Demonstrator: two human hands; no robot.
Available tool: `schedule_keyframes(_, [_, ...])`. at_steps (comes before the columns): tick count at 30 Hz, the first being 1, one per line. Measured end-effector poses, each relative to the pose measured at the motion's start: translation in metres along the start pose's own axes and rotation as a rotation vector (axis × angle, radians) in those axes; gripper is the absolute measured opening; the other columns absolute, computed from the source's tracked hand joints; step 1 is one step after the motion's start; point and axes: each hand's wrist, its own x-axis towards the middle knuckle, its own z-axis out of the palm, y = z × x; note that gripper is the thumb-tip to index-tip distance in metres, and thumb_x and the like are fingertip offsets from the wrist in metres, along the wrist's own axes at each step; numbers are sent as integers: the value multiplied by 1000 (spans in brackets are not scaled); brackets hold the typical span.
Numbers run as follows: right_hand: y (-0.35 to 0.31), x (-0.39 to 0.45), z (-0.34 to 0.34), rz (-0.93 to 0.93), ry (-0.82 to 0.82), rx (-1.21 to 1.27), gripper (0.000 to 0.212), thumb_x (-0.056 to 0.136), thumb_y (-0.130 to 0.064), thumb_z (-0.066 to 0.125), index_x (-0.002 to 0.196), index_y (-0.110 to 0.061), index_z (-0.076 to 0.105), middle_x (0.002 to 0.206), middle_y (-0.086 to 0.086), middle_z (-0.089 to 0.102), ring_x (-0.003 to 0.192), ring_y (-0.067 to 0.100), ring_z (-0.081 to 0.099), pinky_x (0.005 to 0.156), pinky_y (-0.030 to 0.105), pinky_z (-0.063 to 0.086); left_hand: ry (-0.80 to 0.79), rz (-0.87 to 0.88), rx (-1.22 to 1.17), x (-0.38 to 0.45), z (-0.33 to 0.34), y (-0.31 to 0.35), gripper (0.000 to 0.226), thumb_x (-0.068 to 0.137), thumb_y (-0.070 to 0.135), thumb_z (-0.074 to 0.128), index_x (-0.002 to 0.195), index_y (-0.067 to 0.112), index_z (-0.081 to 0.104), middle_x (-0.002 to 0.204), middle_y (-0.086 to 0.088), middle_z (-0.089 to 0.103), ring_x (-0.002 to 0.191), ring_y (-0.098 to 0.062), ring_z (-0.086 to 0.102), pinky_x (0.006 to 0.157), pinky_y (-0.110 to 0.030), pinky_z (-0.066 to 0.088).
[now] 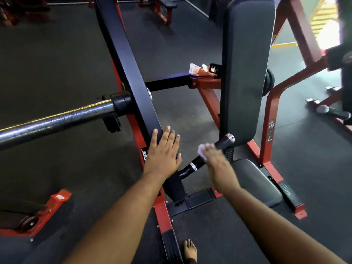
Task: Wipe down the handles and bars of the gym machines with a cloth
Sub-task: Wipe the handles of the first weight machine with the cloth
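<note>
Cloth (201,150), white and crumpled, is sitting bunched against the black rubbery handle (213,153), where the right hand (214,158), blurred, is curling around both and gripping them. Chrome rings are capping the handle's grip just beyond and just behind that hand. Beside it, the left hand (163,152) is lying flat with straight, released fingers on the smooth black slanted bar (133,73). Further left of that hand, a scuffed steel weight sleeve (57,121) is jutting out; right of the gripping hand, a matte padded backrest (245,69) is standing.
</note>
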Motion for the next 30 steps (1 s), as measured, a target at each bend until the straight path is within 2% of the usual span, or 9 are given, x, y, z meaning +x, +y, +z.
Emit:
schedule_keyframes(4, [47, 35, -14, 159, 28, -251, 71, 96, -3, 55, 160, -17, 27, 168, 5, 27, 159, 24, 9, 128, 46, 10, 10, 0, 5, 0, 3, 0, 70, 103, 49, 26, 163, 13, 23, 169, -12, 22, 159, -31, 4, 123, -63, -3])
schedule_keyframes(8, [26, 15, 9, 139, 11, -254, 68, 92, 4, 55, 155, -17, 41, 165, 6, 34, 157, 26, 17, 126, 51, 9, 10, -4, -6, 0, 3, 1, 70, 102, 50, 28, 162, 13, 26, 169, -11, 24, 159, -31, 5, 124, -63, -2])
schedule_keyframes(11, [-11, -8, 24, -3, -130, -233, 65, 95, 1, 54, 155, -22, 43, 166, 2, 33, 158, 23, 16, 126, 56, 5, -2, -8, 0, 1, 2, 1, 70, 102, 50, 27, 162, 14, 24, 170, -11, 22, 159, -31, 4, 124, -63, -4])
schedule_keyframes(14, [-2, 11, 3, -205, -140, -305, 63, 89, 0, 62, 147, -24, 54, 155, 1, 51, 151, 19, 36, 125, 59, 16, -5, -17, 11, 2, 3, 2, 70, 102, 50, 27, 162, 15, 26, 169, -11, 23, 159, -31, 4, 124, -63, -5])
schedule_keyframes(16, [21, 43, -22, -97, -87, -396, 64, 89, 4, 53, 146, -25, 55, 152, 0, 53, 150, 20, 37, 126, 55, 16, -6, -26, 10, 3, 3, 3, 68, 102, 50, 29, 161, 16, 30, 168, -10, 27, 159, -31, 6, 124, -63, -4])
schedule_keyframes(19, [47, 75, -41, 87, -206, -510, 33, 105, -19, 39, 127, -21, 64, 129, 2, 66, 146, 22, 42, 126, 59, 9, 19, -41, -7, 5, 1, 6, 66, 100, 49, 35, 157, 16, 39, 164, -10, 35, 158, -31, 12, 124, -63, 0])
schedule_keyframes(23, [30, 76, -26, 6, -337, -493, 69, 103, -59, 11, 107, -23, 70, 106, -1, 68, 118, 21, 58, 125, 59, 3, 50, -50, -17, 4, 1, 5, 65, 98, 47, 41, 153, 15, 46, 160, -11, 42, 157, -32, 17, 125, -62, 2])
schedule_keyframes(26, [18, 50, -11, -189, -381, -495, 63, 103, -67, 23, 124, -24, 66, 122, -1, 66, 128, 21, 55, 126, 60, 7, 33, -46, -11, 5, 0, 6, 65, 98, 48, 39, 155, 16, 45, 161, -11, 41, 157, -32, 16, 125, -62, 1])
schedule_keyframes(30, [32, 25, -5, -393, -376, -584, 88, 94, -83, 28, 143, -15, 55, 140, 8, 59, 141, 29, 46, 123, 64, 18, 28, -52, -1, 4, 2, 5, 65, 99, 48, 36, 155, 16, 43, 161, -11, 40, 157, -32, 15, 125, -62, 1])
